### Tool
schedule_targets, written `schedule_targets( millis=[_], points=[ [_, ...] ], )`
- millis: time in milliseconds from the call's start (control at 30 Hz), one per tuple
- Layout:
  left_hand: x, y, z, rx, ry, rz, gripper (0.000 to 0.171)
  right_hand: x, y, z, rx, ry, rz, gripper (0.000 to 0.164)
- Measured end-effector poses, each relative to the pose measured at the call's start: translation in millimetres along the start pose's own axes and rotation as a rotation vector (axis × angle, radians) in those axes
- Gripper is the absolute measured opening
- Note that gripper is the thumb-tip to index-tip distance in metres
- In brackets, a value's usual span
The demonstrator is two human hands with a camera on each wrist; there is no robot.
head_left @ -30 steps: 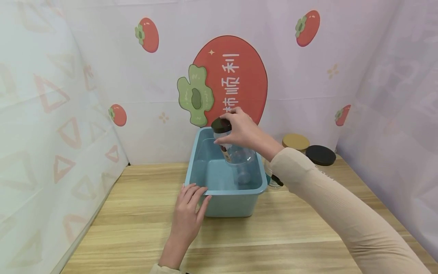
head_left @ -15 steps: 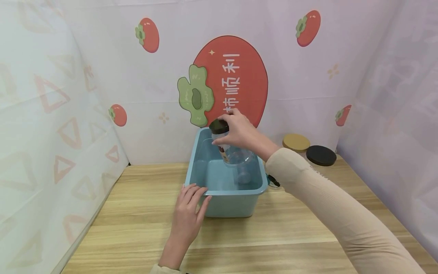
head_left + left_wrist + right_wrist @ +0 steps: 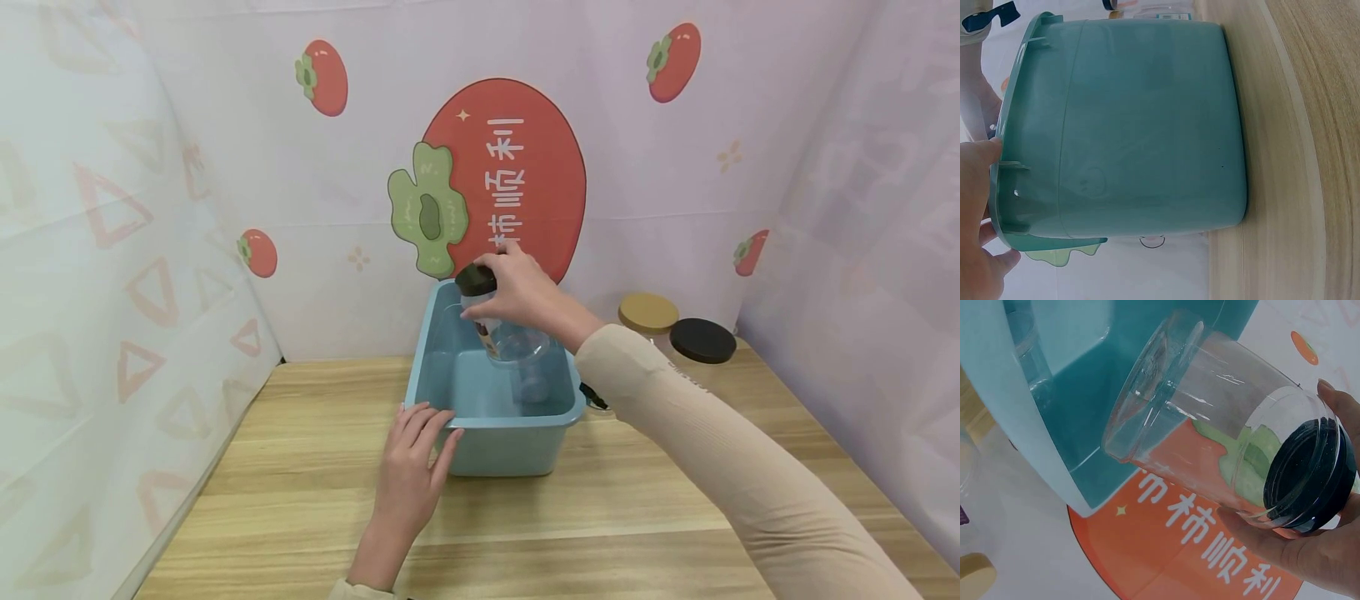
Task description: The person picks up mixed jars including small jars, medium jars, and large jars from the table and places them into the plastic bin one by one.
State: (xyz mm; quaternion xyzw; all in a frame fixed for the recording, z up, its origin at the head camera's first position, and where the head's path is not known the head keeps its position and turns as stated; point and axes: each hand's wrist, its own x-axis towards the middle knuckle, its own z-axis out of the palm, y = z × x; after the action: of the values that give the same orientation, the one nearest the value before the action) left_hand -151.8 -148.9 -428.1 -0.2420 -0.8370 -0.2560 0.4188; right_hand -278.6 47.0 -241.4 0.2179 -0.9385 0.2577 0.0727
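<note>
Jar (image 3: 507,342) slightly farther left

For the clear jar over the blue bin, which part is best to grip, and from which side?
Probably the black lid, from above, with a pinch across its sides. The clear jar is tilted, lid uppermost and base down over the blue bin, so the lid should be easiest to reach. The right hand grips it at that end.

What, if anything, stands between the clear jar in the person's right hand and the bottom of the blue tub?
Only a clear container, inside the tub at its right in the head view; the jar might bump it there. Nothing visible blocks the floor's middle or left.
</note>
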Motion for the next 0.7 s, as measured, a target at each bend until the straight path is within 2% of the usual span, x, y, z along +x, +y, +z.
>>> schedule_targets(
  millis=[700],
  points=[
    [0.0, -0.8, 0.3, 0.000, 0.005, 0.004, 0.052, 8, 5, 12, -0.028, -0.040, 0.006, 0.079]
  ],
)
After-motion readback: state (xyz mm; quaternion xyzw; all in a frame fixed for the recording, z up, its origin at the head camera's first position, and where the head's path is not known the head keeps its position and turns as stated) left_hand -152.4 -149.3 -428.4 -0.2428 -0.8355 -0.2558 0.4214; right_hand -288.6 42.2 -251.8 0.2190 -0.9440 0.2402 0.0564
